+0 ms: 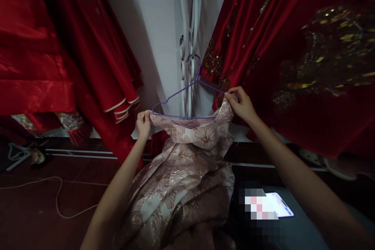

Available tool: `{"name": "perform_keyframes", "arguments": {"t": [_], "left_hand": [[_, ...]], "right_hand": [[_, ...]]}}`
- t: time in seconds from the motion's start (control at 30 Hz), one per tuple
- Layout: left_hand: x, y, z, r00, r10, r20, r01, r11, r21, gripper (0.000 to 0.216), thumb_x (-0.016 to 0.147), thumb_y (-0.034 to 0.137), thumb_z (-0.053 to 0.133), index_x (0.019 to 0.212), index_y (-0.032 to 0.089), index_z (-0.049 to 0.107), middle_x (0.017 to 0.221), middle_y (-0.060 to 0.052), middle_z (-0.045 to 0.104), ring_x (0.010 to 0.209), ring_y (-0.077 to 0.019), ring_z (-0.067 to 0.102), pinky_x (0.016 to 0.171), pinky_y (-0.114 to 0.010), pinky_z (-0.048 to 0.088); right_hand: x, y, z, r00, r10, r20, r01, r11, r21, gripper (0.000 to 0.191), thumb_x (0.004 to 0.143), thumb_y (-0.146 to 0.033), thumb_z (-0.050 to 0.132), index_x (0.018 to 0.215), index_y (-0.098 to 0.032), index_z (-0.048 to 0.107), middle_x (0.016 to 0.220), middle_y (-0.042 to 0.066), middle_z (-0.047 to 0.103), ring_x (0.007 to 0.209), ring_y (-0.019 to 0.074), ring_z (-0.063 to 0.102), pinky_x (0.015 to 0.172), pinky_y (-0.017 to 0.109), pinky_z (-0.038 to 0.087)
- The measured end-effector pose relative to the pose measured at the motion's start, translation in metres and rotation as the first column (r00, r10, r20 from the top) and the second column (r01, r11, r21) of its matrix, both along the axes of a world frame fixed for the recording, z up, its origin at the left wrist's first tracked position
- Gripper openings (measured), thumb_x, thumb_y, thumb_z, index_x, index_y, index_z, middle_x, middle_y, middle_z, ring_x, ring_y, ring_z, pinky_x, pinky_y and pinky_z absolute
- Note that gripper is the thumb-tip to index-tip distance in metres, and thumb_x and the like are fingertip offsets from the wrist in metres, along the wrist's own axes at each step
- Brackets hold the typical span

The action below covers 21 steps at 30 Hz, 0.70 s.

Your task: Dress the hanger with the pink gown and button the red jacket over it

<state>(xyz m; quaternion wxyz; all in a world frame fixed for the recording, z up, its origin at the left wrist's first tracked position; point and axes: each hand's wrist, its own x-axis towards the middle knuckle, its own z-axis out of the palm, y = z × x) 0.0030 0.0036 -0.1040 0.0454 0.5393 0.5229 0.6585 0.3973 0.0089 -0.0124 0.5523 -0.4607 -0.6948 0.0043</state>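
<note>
Backdrop: red gowns on both sides of a pale wall, with curved white bars standing upright between them.
Floor: dark, crossed by a thin cord on the left.
Dress: pale pink with a shiny floral pattern, hung from the hanger between the two hands; its length drops from the neckline towards the wearer of the camera.
Hanger: purple, long axis running from hand to hand, its right end higher in view.
Hook: up and away from both hands, in line with the bars (whether it touches them, I cannot tell), and nearer the right hand than the left.
Left hand: grip narrow, fingertips pinching the left shoulder of the dress beside the hanger's end.
Right hand: grip narrow too, on the right shoulder; whether it also catches the wire is unclear.
Phone: lit, low on the right, between the skirt and the right forearm in view.
</note>
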Motion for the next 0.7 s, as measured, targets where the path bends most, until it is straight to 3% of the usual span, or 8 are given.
{"name": "perform_keyframes", "arguments": {"t": [0.47, 0.6, 0.7], "left_hand": [[-0.015, -0.008, 0.002, 0.996, -0.031, -0.087, 0.028, 0.999, -0.03, 0.033, 0.086, 0.043, 0.043, 0.086, 0.018, 0.065, 0.093, -0.007, 0.06, 0.094, -0.0169, 0.054, 0.087, -0.03, 0.042], [-0.014, -0.004, 0.021, 0.972, -0.029, -0.233, 0.026, 1.0, -0.017, 0.032, 0.087, 0.041, 0.043, 0.087, 0.019, 0.065, 0.094, -0.007, 0.059, 0.094, -0.0174, 0.053, 0.09, -0.032, 0.039], [0.004, -0.001, 0.05, 0.92, -0.06, -0.387, 0.064, 0.998, -0.003, 0.031, 0.087, 0.04, 0.043, 0.087, 0.02, 0.066, 0.098, -0.006, 0.059, 0.098, -0.0185, 0.051, 0.094, -0.035, 0.035]], "right_hand": [[0.002, -0.001, 0.004, 1.0, 0.016, -0.011, -0.017, 1.0, -0.024, 0.03, 0.078, -0.051, 0.052, 0.089, -0.023, 0.053, 0.078, 0.002, 0.058, 0.067, 0.0161, 0.051, 0.067, 0.031, 0.042], [0.001, -0.004, 0.008, 0.998, 0.057, -0.01, -0.057, 0.997, -0.049, 0.029, 0.078, -0.05, 0.053, 0.087, -0.023, 0.053, 0.078, 0.001, 0.057, 0.07, 0.0164, 0.052, 0.068, 0.031, 0.042], [-0.001, -0.005, 0.008, 0.996, 0.09, -0.015, -0.091, 0.993, -0.074, 0.028, 0.078, -0.05, 0.053, 0.085, -0.023, 0.052, 0.078, 0.001, 0.057, 0.072, 0.0167, 0.052, 0.069, 0.03, 0.042]]}}
